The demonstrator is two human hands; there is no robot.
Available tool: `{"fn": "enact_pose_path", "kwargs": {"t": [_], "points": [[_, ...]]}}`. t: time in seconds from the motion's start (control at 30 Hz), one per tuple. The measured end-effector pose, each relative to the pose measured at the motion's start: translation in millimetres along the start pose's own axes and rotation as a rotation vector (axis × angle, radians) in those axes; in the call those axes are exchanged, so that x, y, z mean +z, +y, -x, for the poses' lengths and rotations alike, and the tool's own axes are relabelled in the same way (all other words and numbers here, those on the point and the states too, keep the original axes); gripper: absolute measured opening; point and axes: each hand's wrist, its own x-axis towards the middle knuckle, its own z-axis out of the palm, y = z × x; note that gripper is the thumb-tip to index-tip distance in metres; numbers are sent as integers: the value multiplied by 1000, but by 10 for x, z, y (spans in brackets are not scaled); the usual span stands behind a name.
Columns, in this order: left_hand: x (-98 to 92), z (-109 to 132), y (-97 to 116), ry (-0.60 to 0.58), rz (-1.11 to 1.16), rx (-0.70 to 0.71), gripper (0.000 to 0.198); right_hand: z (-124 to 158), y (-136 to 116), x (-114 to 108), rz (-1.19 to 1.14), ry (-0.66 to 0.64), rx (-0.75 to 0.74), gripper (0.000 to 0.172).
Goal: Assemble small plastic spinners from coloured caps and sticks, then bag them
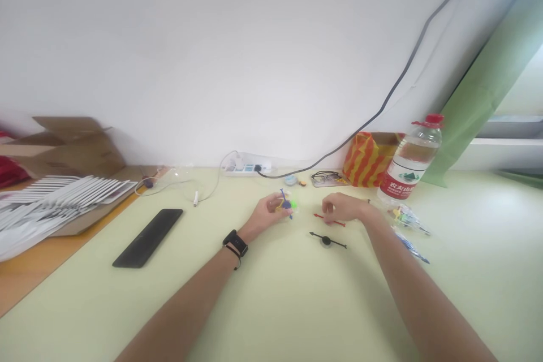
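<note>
In my left hand (271,210) is a small bunch of plastic arrow spinners (287,204), mostly blue, with yellow and bright green parts showing. The fingers are closed round it just above the table. My right hand (340,206) reaches down with curled fingers on a red arrow spinner (335,221), whose pointed end sticks out to the left and tail to the right. Its centre is partly hidden by the fingertips. Nearer to me, a black arrow spinner (326,241) with a round hub lies flat on the pale green table (271,294).
Bagged coloured spinners (407,219) and a blue bundle (410,246) lie right of my right forearm. Behind stand a large water bottle (408,167) and a striped bag (367,161). A power strip (250,167), a black slab (148,237) and white packets (63,203) are farther left.
</note>
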Motion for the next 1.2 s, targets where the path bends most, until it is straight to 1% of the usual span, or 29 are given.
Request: {"fn": "enact_pose_path", "kwargs": {"t": [0.1, 0.23, 0.33, 0.4, 0.47, 0.57, 0.63, 0.7, 0.8, 0.87, 0.93, 1.0, 1.1, 1.13, 1.2], "points": [[-4, -3, -14, -11, -29, -2, 76, -65, 63, 76, -21, -41, 18, 8], [-10, -19, -51, 13, 1, -5, 76, -45, 27, 13, -109, -34, 5, 10], [-34, -29, -50, 21, 68, -10, 76, 15, -49, -49, -217, -16, -41, 18], [-53, -35, -36, 40, 118, -9, 76, 32, -102, -40, -337, 16, -89, 25], [-66, -40, -22, 58, 175, -9, 75, 12, -149, 21, -498, 39, -141, 26], [-70, -48, -17, 77, 247, -25, 72, -76, -217, 173, -714, 21, -181, 15], [-66, -52, -18, 85, 269, -31, 69, -145, -267, 272, -770, 7, -194, 15], [-65, -54, -18, 83, 278, -34, 67, -199, -311, 340, -734, 14, -246, 22], [-67, -58, -11, 84, 285, -43, 66, -244, -341, 383, -656, 51, -355, 32], [-68, -60, -6, 98, 282, -49, 66, -252, -332, 390, -631, 63, -382, 36], [-66, -62, -7, 123, 276, -45, 67, -249, -313, 394, -598, 54, -357, 40], [-60, -61, -13, 146, 263, -35, 67, -237, -297, 397, -531, 16, -306, 42], [-42, -56, -30, 138, 214, -21, 68, -209, -277, 373, -448, -47, -260, 42], [-34, -53, -37, 124, 189, -20, 68, -196, -267, 349, -438, -42, -249, 41], [-16, -47, -48, 88, 134, -17, 67, -159, -241, 272, -477, 8, -213, 35]]}}
